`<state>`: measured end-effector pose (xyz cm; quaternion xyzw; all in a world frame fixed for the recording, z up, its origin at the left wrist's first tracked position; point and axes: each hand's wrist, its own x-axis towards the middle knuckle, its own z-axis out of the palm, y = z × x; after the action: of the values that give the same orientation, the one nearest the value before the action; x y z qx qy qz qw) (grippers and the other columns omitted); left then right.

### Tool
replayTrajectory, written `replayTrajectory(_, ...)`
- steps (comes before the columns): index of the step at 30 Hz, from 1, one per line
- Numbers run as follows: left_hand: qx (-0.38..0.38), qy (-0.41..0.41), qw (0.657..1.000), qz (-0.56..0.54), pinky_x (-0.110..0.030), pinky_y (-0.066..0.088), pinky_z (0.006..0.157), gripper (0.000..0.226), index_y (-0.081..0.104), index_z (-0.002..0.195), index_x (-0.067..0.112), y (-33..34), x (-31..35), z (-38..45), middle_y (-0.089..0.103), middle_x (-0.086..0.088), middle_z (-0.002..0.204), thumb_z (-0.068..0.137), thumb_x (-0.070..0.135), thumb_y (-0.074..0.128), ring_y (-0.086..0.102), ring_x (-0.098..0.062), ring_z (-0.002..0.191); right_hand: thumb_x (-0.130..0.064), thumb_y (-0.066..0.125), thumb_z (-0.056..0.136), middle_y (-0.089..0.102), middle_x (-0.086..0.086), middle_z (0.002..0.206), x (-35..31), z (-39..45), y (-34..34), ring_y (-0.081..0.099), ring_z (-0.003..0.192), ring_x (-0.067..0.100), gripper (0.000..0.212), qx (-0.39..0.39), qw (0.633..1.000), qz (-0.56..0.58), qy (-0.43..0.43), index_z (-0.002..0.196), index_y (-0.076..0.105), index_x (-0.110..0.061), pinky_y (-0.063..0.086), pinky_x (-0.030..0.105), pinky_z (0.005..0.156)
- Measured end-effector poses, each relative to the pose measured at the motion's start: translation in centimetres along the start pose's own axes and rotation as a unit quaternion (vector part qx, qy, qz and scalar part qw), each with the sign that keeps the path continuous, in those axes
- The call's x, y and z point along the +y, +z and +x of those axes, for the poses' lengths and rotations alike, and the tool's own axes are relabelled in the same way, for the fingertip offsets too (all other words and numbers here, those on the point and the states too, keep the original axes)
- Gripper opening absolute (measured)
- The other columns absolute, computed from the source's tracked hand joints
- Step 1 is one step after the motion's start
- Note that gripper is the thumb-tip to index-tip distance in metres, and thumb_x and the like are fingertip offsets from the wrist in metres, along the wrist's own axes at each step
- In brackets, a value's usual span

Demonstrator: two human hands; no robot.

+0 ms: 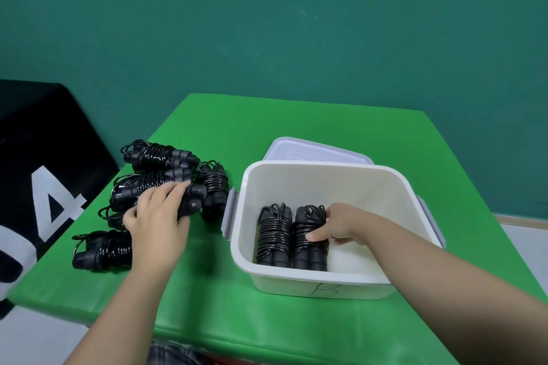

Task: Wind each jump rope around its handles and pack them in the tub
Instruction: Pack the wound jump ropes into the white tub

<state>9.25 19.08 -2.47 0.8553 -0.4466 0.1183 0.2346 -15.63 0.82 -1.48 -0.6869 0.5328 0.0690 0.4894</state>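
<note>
A white tub [323, 170] stands on the green table. Two wound black jump ropes lie side by side on its floor: the left one [274, 235] and the right one [308, 255]. My right hand [335, 227] reaches into the tub and grips the right rope, thumb on its coils. Left of the tub lies a pile of several wound black ropes [157, 157]. My left hand [157, 216] lies on the pile, fingers curled round one wound rope [192, 201]. Another wound rope [103, 249] lies nearest to me.
The tub's lid [311, 149] lies behind the tub. Grey latches [229, 213] stick out at the tub's sides. A black box with white marks [44, 187] stands left of the green table [296, 320]. A teal wall rises behind.
</note>
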Motion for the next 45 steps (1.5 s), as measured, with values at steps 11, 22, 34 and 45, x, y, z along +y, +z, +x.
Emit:
replayTrajectory(11, 0.112, 0.252, 0.944, -0.181, -0.047, 0.034, 0.098, 0.062, 0.057, 0.119, 0.027, -4.8, 9.3, 1.5, 0.057, 0.009, 0.122, 0.066, -0.001, 0.066, 0.045, -0.02, 0.117, -0.059, 0.051, 0.089, 0.039, 0.027, 0.142, -1.4, -2.8, -2.9, 0.061, 0.108, 0.041, 0.076, -0.067, 0.973, 0.215, 0.044, 0.14, 0.035, -0.004, 0.053, 0.04, 0.092)
replayTrajectory(22, -0.122, 0.431, 0.863, -0.235, -0.045, 0.038, 0.104, 0.078, 0.054, 0.122, 0.031, -0.3, 15.2, -0.7, 0.057, 0.009, 0.126, 0.057, -0.011, 0.057, 0.044, -0.015, 0.123, -0.078, 0.045, 0.071, 0.071, 0.012, 0.1, -0.4, -3.5, -3.2, 0.067, 0.093, 0.033, 0.069, -0.184, 0.942, 0.273, -0.06, 0.116, 0.061, -0.027, 0.042, 0.054, 0.086)
replayTrajectory(34, -0.196, 0.213, 0.948, -0.129, -0.023, 0.028, 0.079, 0.05, 0.028, 0.095, 0.019, -0.3, 15.7, -1.0, 0.02, 0.006, 0.099, 0.077, 0.037, 0.072, 0.021, -0.01, 0.094, -0.063, 0.068, 0.058, 0.066, 0.015, 0.1, 0.6, -2.6, -2.7, 0.053, 0.095, 0.031, 0.053, -0.111, 0.938, 0.326, -0.038, 0.088, 0.071, -0.018, 0.034, 0.048, 0.087)
replayTrajectory(45, -0.563, 0.254, 0.785, -0.035, -0.027, 0.024, 0.112, 0.048, 0.044, 0.139, 0.035, 2.5, 15.2, -1.0, 0.019, 0.016, 0.156, 0.092, 0.034, 0.053, 0.027, -0.014, 0.14, -0.055, 0.061, 0.081, 0.071, 0.013, 0.107, 0.4, -3.1, -2.4, 0.064, 0.1, 0.032, 0.049, -0.061, 0.938, 0.339, -0.023, 0.105, 0.066, -0.012, 0.038, 0.052, 0.106)
